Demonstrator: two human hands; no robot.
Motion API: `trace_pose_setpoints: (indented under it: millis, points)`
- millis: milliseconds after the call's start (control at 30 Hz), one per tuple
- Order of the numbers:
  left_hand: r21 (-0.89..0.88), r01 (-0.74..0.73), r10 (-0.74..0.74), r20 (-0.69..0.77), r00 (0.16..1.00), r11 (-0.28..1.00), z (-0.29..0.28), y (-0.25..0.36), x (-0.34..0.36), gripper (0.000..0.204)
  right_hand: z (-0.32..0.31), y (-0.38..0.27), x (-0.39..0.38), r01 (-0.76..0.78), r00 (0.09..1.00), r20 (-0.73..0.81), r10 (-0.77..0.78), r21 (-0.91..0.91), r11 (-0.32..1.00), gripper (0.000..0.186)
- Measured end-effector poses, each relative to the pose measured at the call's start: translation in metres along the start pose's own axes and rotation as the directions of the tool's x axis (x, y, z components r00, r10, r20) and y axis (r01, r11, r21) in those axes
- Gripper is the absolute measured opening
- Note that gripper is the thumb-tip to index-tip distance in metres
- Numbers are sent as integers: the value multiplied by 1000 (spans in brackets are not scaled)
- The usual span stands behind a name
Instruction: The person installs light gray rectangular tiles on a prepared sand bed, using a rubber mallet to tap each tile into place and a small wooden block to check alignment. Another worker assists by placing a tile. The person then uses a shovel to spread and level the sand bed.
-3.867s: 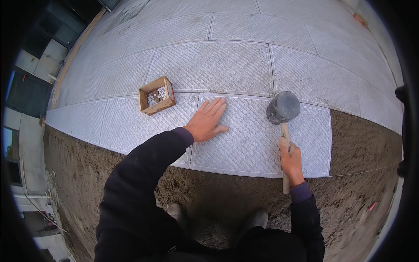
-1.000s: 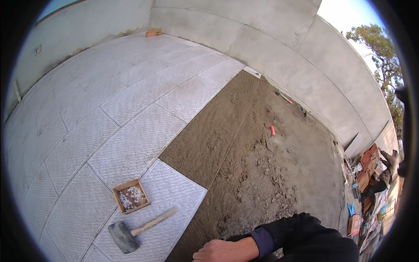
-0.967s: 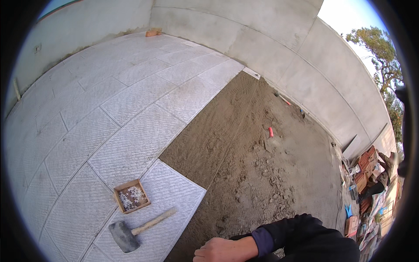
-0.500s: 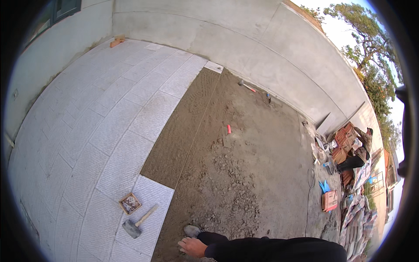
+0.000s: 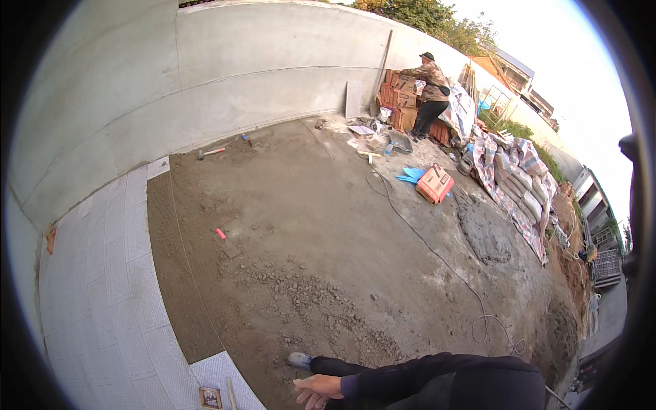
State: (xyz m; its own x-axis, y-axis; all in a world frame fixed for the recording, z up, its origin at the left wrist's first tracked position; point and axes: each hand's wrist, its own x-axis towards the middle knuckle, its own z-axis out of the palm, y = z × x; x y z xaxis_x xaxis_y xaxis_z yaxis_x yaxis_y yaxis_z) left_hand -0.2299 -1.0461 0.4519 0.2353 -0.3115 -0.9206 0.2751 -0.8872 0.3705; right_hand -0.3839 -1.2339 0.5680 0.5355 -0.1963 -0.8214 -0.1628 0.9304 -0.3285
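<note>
My right hand (image 5: 318,391) is low in the view, with the dark-sleeved arm coming in from the lower right. Its fingers are apart, and I see nothing in them. A dusty shoe (image 5: 299,360) of mine shows just beyond it on the grey sandy mortar. My left hand does not show. Left of the hand lies a pale ribbed paving slab (image 5: 219,372). On it a small wooden box (image 5: 210,397) sits beside a mallet's wooden handle (image 5: 231,392); the mallet's head is cut off by the lower edge.
Laid paving (image 5: 102,287) covers the left. A red-handled trowel (image 5: 221,234) and another mallet (image 5: 211,152) lie on the mortar. A cable (image 5: 437,253) crosses the ground toward an orange-and-white carton (image 5: 434,184). Farther back, a person (image 5: 432,96) stands at stacked boxes (image 5: 400,102).
My view has swung to the right, so the slab, box and mallet now sit at the lower left. More ground shows at right. My right hand stays low, fingers apart.
</note>
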Motion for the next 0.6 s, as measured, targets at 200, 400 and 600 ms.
trace_pose_setpoints:
  millis: [200, 400, 600]
  points:
    - [272, -214, 182, 139, 973, 938, 44, 118, 37, 47, -55, -35, -73, 159, 947, -277, -163, -38, 987, 48]
    - [392, -384, 295, 268, 917, 836, 133, 260, 26, 46, -98, -70, -53, 342, 898, -276, -342, -52, 938, 48]
    - [515, -502, 298, 429, 853, 695, 211, 332, 18, 46, -131, -70, -49, 574, 815, -335, -473, 354, 738, 39]
